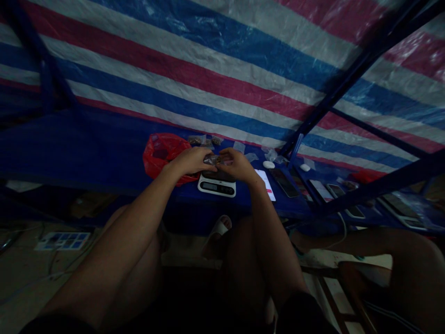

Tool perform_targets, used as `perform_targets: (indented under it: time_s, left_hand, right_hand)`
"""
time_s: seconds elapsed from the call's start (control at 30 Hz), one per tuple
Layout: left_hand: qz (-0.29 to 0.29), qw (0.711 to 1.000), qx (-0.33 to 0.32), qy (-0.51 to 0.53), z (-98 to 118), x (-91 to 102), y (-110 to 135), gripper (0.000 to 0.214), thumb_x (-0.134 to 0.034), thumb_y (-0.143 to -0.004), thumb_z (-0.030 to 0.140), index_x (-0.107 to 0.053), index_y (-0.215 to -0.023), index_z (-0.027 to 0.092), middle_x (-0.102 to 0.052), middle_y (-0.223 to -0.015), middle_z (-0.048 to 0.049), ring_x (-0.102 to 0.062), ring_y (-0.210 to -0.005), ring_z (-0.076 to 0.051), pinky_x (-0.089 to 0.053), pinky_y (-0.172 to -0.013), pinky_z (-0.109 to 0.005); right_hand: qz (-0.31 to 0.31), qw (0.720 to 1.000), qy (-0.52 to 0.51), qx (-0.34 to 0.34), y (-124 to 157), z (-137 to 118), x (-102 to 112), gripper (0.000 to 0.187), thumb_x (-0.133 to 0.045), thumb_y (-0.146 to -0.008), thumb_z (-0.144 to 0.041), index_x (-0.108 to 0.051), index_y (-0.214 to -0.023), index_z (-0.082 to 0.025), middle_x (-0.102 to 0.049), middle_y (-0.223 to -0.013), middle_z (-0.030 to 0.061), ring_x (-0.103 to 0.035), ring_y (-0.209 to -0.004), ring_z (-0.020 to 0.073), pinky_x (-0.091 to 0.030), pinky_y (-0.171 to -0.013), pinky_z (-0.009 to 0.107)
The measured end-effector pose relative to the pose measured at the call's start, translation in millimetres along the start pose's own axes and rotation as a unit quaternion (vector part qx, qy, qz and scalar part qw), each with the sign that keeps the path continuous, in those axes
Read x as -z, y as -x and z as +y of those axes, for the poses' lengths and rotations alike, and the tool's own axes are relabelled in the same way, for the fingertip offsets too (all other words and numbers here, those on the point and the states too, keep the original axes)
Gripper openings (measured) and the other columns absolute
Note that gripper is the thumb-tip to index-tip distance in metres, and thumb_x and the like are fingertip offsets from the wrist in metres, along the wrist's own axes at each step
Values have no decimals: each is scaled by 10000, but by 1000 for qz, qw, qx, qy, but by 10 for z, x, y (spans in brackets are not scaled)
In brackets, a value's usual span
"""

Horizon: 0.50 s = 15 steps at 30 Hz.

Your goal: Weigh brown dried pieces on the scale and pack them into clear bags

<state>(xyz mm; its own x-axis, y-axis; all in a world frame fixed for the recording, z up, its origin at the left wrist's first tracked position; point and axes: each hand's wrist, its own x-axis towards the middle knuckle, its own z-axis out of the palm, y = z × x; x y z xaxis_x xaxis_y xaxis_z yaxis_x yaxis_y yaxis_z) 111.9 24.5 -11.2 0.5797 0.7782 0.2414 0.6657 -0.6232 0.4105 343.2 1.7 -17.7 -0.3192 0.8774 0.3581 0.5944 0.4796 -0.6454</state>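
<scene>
A small clear plastic bag (211, 160) with something dark in it is pinched between my two hands. My left hand (193, 160) grips its left side, with the fingers closed. From the other side, my right hand (238, 165) closes on the bag's right edge; its fingertips partly hide the contents. Right below both hands sits a white digital scale (217, 188) with a dark top and a small display, too dim to read. An open red plastic bag (155, 155) stands beside my left wrist; what it holds is mostly hidden.
Filled clear bags (197, 139) lie behind my hands. To the right are a lit phone (266, 184), a dark phone (284, 182) and a white oval object (269, 164). Blue metal bars (313, 120) slope overhead. A neighbouring person's leg (410, 246) is at the right.
</scene>
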Motion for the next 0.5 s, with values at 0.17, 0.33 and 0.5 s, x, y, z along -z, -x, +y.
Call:
perform_targets:
  time_s: [0.17, 0.33, 0.5]
  left_hand:
    - [-5, 999, 8, 49, -1, 35, 5, 450, -768, -852, 621, -754, -1004, 197, -818, -1027, -96, -740, -921, -285, -498, -724, -321]
    - [6, 991, 23, 128, 27, 56, 15, 452, -760, -855, 613, -751, -988, 181, -797, -924, -60, -718, -847, -257, -489, -695, -316]
    - [32, 987, 20, 155, 91, 82, 2, 513, -756, -865, 634, -769, -1069, 164, -807, -989, -75, -731, -902, -266, -515, -743, -335]
  right_hand:
    - [-24, 999, -15, 19, -1, -16, 49, 256, -845, -870, -265, -810, -1114, -195, -833, -1144, 103, -782, -1053, 262, -633, -993, 453]
    - [-15, 997, -43, 58, -3, -88, 70, 227, -770, -942, -272, -833, -1157, -233, -817, -1233, 91, -753, -1176, 269, -625, -1051, 467]
    - [54, 993, -95, 40, -32, -148, 52, 310, -788, -946, -363, -794, -1221, -221, -804, -1262, 98, -755, -1149, 267, -642, -1000, 449]
